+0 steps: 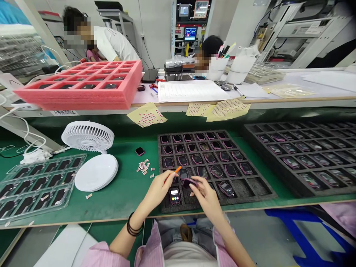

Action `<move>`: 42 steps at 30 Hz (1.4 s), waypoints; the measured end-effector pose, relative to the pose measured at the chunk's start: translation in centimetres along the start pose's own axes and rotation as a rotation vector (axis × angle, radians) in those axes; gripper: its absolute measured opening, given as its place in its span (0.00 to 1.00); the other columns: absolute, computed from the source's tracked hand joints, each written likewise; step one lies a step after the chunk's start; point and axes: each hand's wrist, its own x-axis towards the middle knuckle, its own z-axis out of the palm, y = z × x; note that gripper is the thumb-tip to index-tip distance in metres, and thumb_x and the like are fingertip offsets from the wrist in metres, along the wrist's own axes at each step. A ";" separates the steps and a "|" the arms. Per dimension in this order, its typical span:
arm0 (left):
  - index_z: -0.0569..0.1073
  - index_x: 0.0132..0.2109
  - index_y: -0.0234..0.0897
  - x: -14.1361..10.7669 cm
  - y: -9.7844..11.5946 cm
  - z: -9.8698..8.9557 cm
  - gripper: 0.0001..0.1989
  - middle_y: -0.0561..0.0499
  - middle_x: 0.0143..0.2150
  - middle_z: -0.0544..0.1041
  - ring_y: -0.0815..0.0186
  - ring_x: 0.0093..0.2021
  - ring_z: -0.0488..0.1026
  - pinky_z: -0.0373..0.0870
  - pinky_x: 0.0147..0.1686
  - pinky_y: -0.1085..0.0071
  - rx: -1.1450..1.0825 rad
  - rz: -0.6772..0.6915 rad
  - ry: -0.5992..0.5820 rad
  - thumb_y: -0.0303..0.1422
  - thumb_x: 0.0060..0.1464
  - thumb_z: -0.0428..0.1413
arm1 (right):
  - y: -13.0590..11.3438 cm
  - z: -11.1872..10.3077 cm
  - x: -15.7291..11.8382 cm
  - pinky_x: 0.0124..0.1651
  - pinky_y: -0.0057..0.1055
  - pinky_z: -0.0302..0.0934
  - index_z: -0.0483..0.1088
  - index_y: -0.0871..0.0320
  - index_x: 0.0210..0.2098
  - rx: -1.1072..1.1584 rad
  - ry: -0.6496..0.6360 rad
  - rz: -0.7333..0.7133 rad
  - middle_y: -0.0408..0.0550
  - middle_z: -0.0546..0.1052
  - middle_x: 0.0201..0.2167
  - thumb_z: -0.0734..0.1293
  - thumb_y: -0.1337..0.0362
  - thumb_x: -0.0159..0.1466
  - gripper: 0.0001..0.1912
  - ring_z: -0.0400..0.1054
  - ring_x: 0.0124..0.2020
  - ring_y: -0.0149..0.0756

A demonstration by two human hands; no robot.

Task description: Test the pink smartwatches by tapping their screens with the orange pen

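My left hand (pixel 160 189) is closed around a thin orange stick-like tool (pixel 178 169), whose tip points up and to the right. In my right hand (pixel 205 193) a small smartwatch body with a purple frame (pixel 189 183) is pinched between thumb and fingers. Both hands hover over the near part of a black foam tray (pixel 264 190) with smartwatch parts in its compartments. Just below the left hand, a watch with a lit screen (pixel 175 195) rests at the tray's near left corner. Another dark watch piece (pixel 139 151) lies on the green mat, close to a pile of small pale strips (pixel 143 167).
A second foam tray (pixel 289 187) stands on the right. To the left are a white fan (pixel 88 137) and a clear plastic tray (pixel 66 196) of black parts. A pink foam tray (pixel 130 85) sits on the raised shelf. Two people are beyond it.
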 end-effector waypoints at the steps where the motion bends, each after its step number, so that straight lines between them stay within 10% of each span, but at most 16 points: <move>1: 0.74 0.41 0.36 -0.6 0.1 0.3 0.20 0.55 0.24 0.65 0.69 0.26 0.63 0.59 0.29 0.74 -0.087 -0.025 -0.038 0.43 0.64 0.42 | -0.5 -0.1 0.4 0.23 0.31 0.60 0.64 0.55 0.46 0.179 -0.005 0.071 0.45 0.74 0.26 0.65 0.51 0.62 0.19 0.69 0.24 0.37; 8: 0.69 0.31 0.34 -2.1 0.5 2.5 0.22 0.58 0.21 0.58 0.72 0.23 0.55 0.52 0.25 0.75 -0.304 -0.086 -0.139 0.46 0.62 0.43 | -2.7 0.8 1.5 0.16 0.23 0.59 0.64 0.54 0.37 0.810 0.025 0.270 0.39 0.72 0.22 0.76 0.56 0.50 0.21 0.67 0.19 0.30; 30: 0.69 0.28 0.32 -1.6 1.5 2.8 0.25 0.62 0.15 0.53 0.77 0.16 0.46 0.42 0.18 0.76 -0.580 -0.121 -0.254 0.53 0.55 0.49 | -3.5 2.4 2.0 0.14 0.19 0.42 0.60 0.55 0.29 1.117 -0.090 0.386 0.29 0.62 0.16 0.75 0.55 0.50 0.21 0.40 0.09 0.15; 42: 0.64 0.27 0.35 -1.2 1.3 4.2 0.23 0.58 0.19 0.62 0.75 0.20 0.57 0.54 0.21 0.77 -0.564 -0.113 -0.058 0.52 0.53 0.52 | -2.4 3.3 0.9 0.16 0.21 0.43 0.64 0.54 0.33 0.866 0.026 0.296 0.33 0.63 0.17 0.71 0.54 0.55 0.15 0.49 0.13 0.22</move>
